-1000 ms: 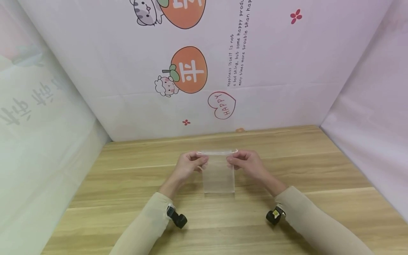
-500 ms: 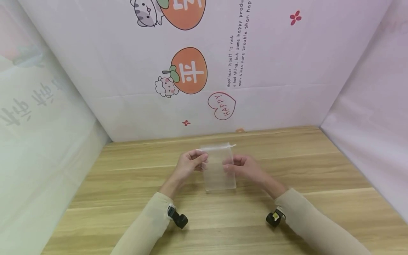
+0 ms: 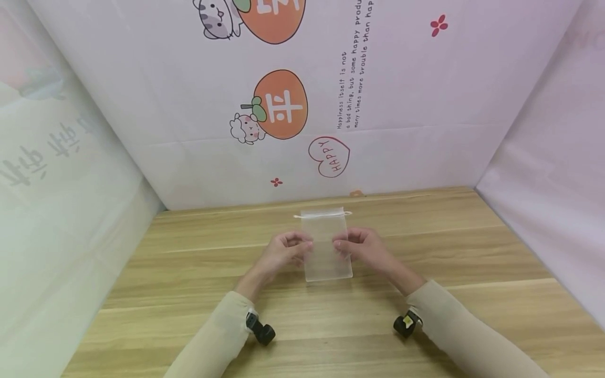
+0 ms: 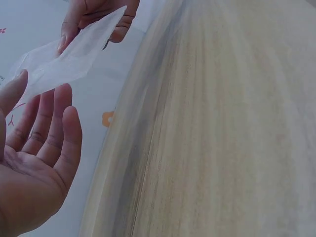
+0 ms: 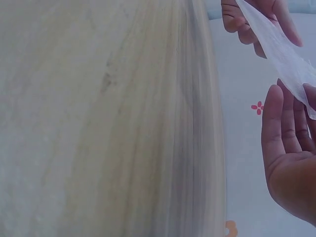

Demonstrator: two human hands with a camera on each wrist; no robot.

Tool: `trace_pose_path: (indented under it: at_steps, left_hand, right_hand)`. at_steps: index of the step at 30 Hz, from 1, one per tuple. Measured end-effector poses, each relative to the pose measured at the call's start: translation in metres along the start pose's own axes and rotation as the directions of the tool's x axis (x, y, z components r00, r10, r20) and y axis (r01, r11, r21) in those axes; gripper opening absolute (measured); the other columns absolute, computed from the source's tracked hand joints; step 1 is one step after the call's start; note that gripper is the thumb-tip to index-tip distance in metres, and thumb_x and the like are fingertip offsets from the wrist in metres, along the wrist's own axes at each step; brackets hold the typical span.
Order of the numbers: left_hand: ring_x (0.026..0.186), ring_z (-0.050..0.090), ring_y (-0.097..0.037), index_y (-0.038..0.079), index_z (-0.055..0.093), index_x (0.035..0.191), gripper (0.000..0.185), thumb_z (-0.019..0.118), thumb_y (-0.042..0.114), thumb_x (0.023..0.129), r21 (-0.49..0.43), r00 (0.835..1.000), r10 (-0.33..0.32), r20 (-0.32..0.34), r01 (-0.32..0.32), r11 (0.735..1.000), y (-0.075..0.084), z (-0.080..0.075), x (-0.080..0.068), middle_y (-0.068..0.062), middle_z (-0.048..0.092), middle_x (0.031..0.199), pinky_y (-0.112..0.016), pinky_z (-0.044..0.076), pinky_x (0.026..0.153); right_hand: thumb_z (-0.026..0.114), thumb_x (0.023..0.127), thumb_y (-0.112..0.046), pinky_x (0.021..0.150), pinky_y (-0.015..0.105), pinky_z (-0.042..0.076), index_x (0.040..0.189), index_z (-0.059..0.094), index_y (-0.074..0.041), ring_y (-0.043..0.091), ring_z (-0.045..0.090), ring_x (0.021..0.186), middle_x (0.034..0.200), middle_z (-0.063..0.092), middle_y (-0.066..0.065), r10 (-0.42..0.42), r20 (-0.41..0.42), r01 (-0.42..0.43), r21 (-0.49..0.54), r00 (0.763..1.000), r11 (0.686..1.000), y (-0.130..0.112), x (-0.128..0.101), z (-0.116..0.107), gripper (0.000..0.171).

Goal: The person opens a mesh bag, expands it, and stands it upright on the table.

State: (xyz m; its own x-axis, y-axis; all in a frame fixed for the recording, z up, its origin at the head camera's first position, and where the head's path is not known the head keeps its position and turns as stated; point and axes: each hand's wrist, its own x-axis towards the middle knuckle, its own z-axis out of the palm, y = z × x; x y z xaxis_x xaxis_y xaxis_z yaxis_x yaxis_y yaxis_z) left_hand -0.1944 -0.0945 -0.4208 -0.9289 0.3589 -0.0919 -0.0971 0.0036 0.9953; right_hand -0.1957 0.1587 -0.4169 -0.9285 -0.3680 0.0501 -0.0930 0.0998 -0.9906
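Both hands hold a sheer drawstring pouch [image 3: 326, 244] above the wooden tabletop [image 3: 472, 252].
Left hand [image 3: 283, 251] pinches its left edge, fingers fairly straight; right hand [image 3: 361, 248] pinches its right edge; drawstring top faces the wall.

Head cam looks down from above; both wrist cams sit close, sharing the pouch [image 3: 326, 247] between both hands.

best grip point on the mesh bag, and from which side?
Probably the two long side edges, near mid-height, one hand from each side. The bag is a flat, limp, sheer pouch held upright above the table, drawstring end up. The left hand and right hand already flank it there, fingertips at its edges. A pinch on both edges would keep it spread.
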Motion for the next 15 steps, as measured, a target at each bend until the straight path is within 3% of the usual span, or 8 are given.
trace_pose_path:
  at_steps: [7, 15]
  left_hand:
    - [0.066, 0.063, -0.015, 0.002, 0.069, 0.107, 0.017, 0.074, 0.008, 0.092, 0.004, 0.999, 0.001, 0.045, -0.001, 1.0, -0.0033, 0.003, -0.0024, -0.006, 0.07, 0.088, -0.028, 0.055, 0.059]
    - [0.064, 0.064, -0.013, -0.007, 0.069, 0.104, 0.018, 0.074, 0.004, 0.09, 0.02, 1.0, 0.012, -0.015, -0.012, 1.0, -0.0019, 0.0061, -0.0025, -0.004, 0.072, 0.085, -0.029, 0.057, 0.063]
  right_hand:
    - [0.071, 0.095, -0.012, 0.064, 0.031, 0.058, 0.109, 0.07, 0.005, 0.017, 0.067, 0.074, 0.089, 0.072, 0.008, 0.008, -0.014, -0.009, -0.007, 1.0, 1.0, -0.0002, 0.0005, 0.0, 0.022]
    - [0.072, 0.094, -0.011, 0.061, 0.03, 0.058, 0.106, 0.069, 0.007, 0.014, 0.065, 0.073, 0.089, 0.072, 0.01, -0.001, -0.052, -0.001, -0.034, 0.999, 0.999, 0.0016, 0.0018, 0.0007, 0.023]
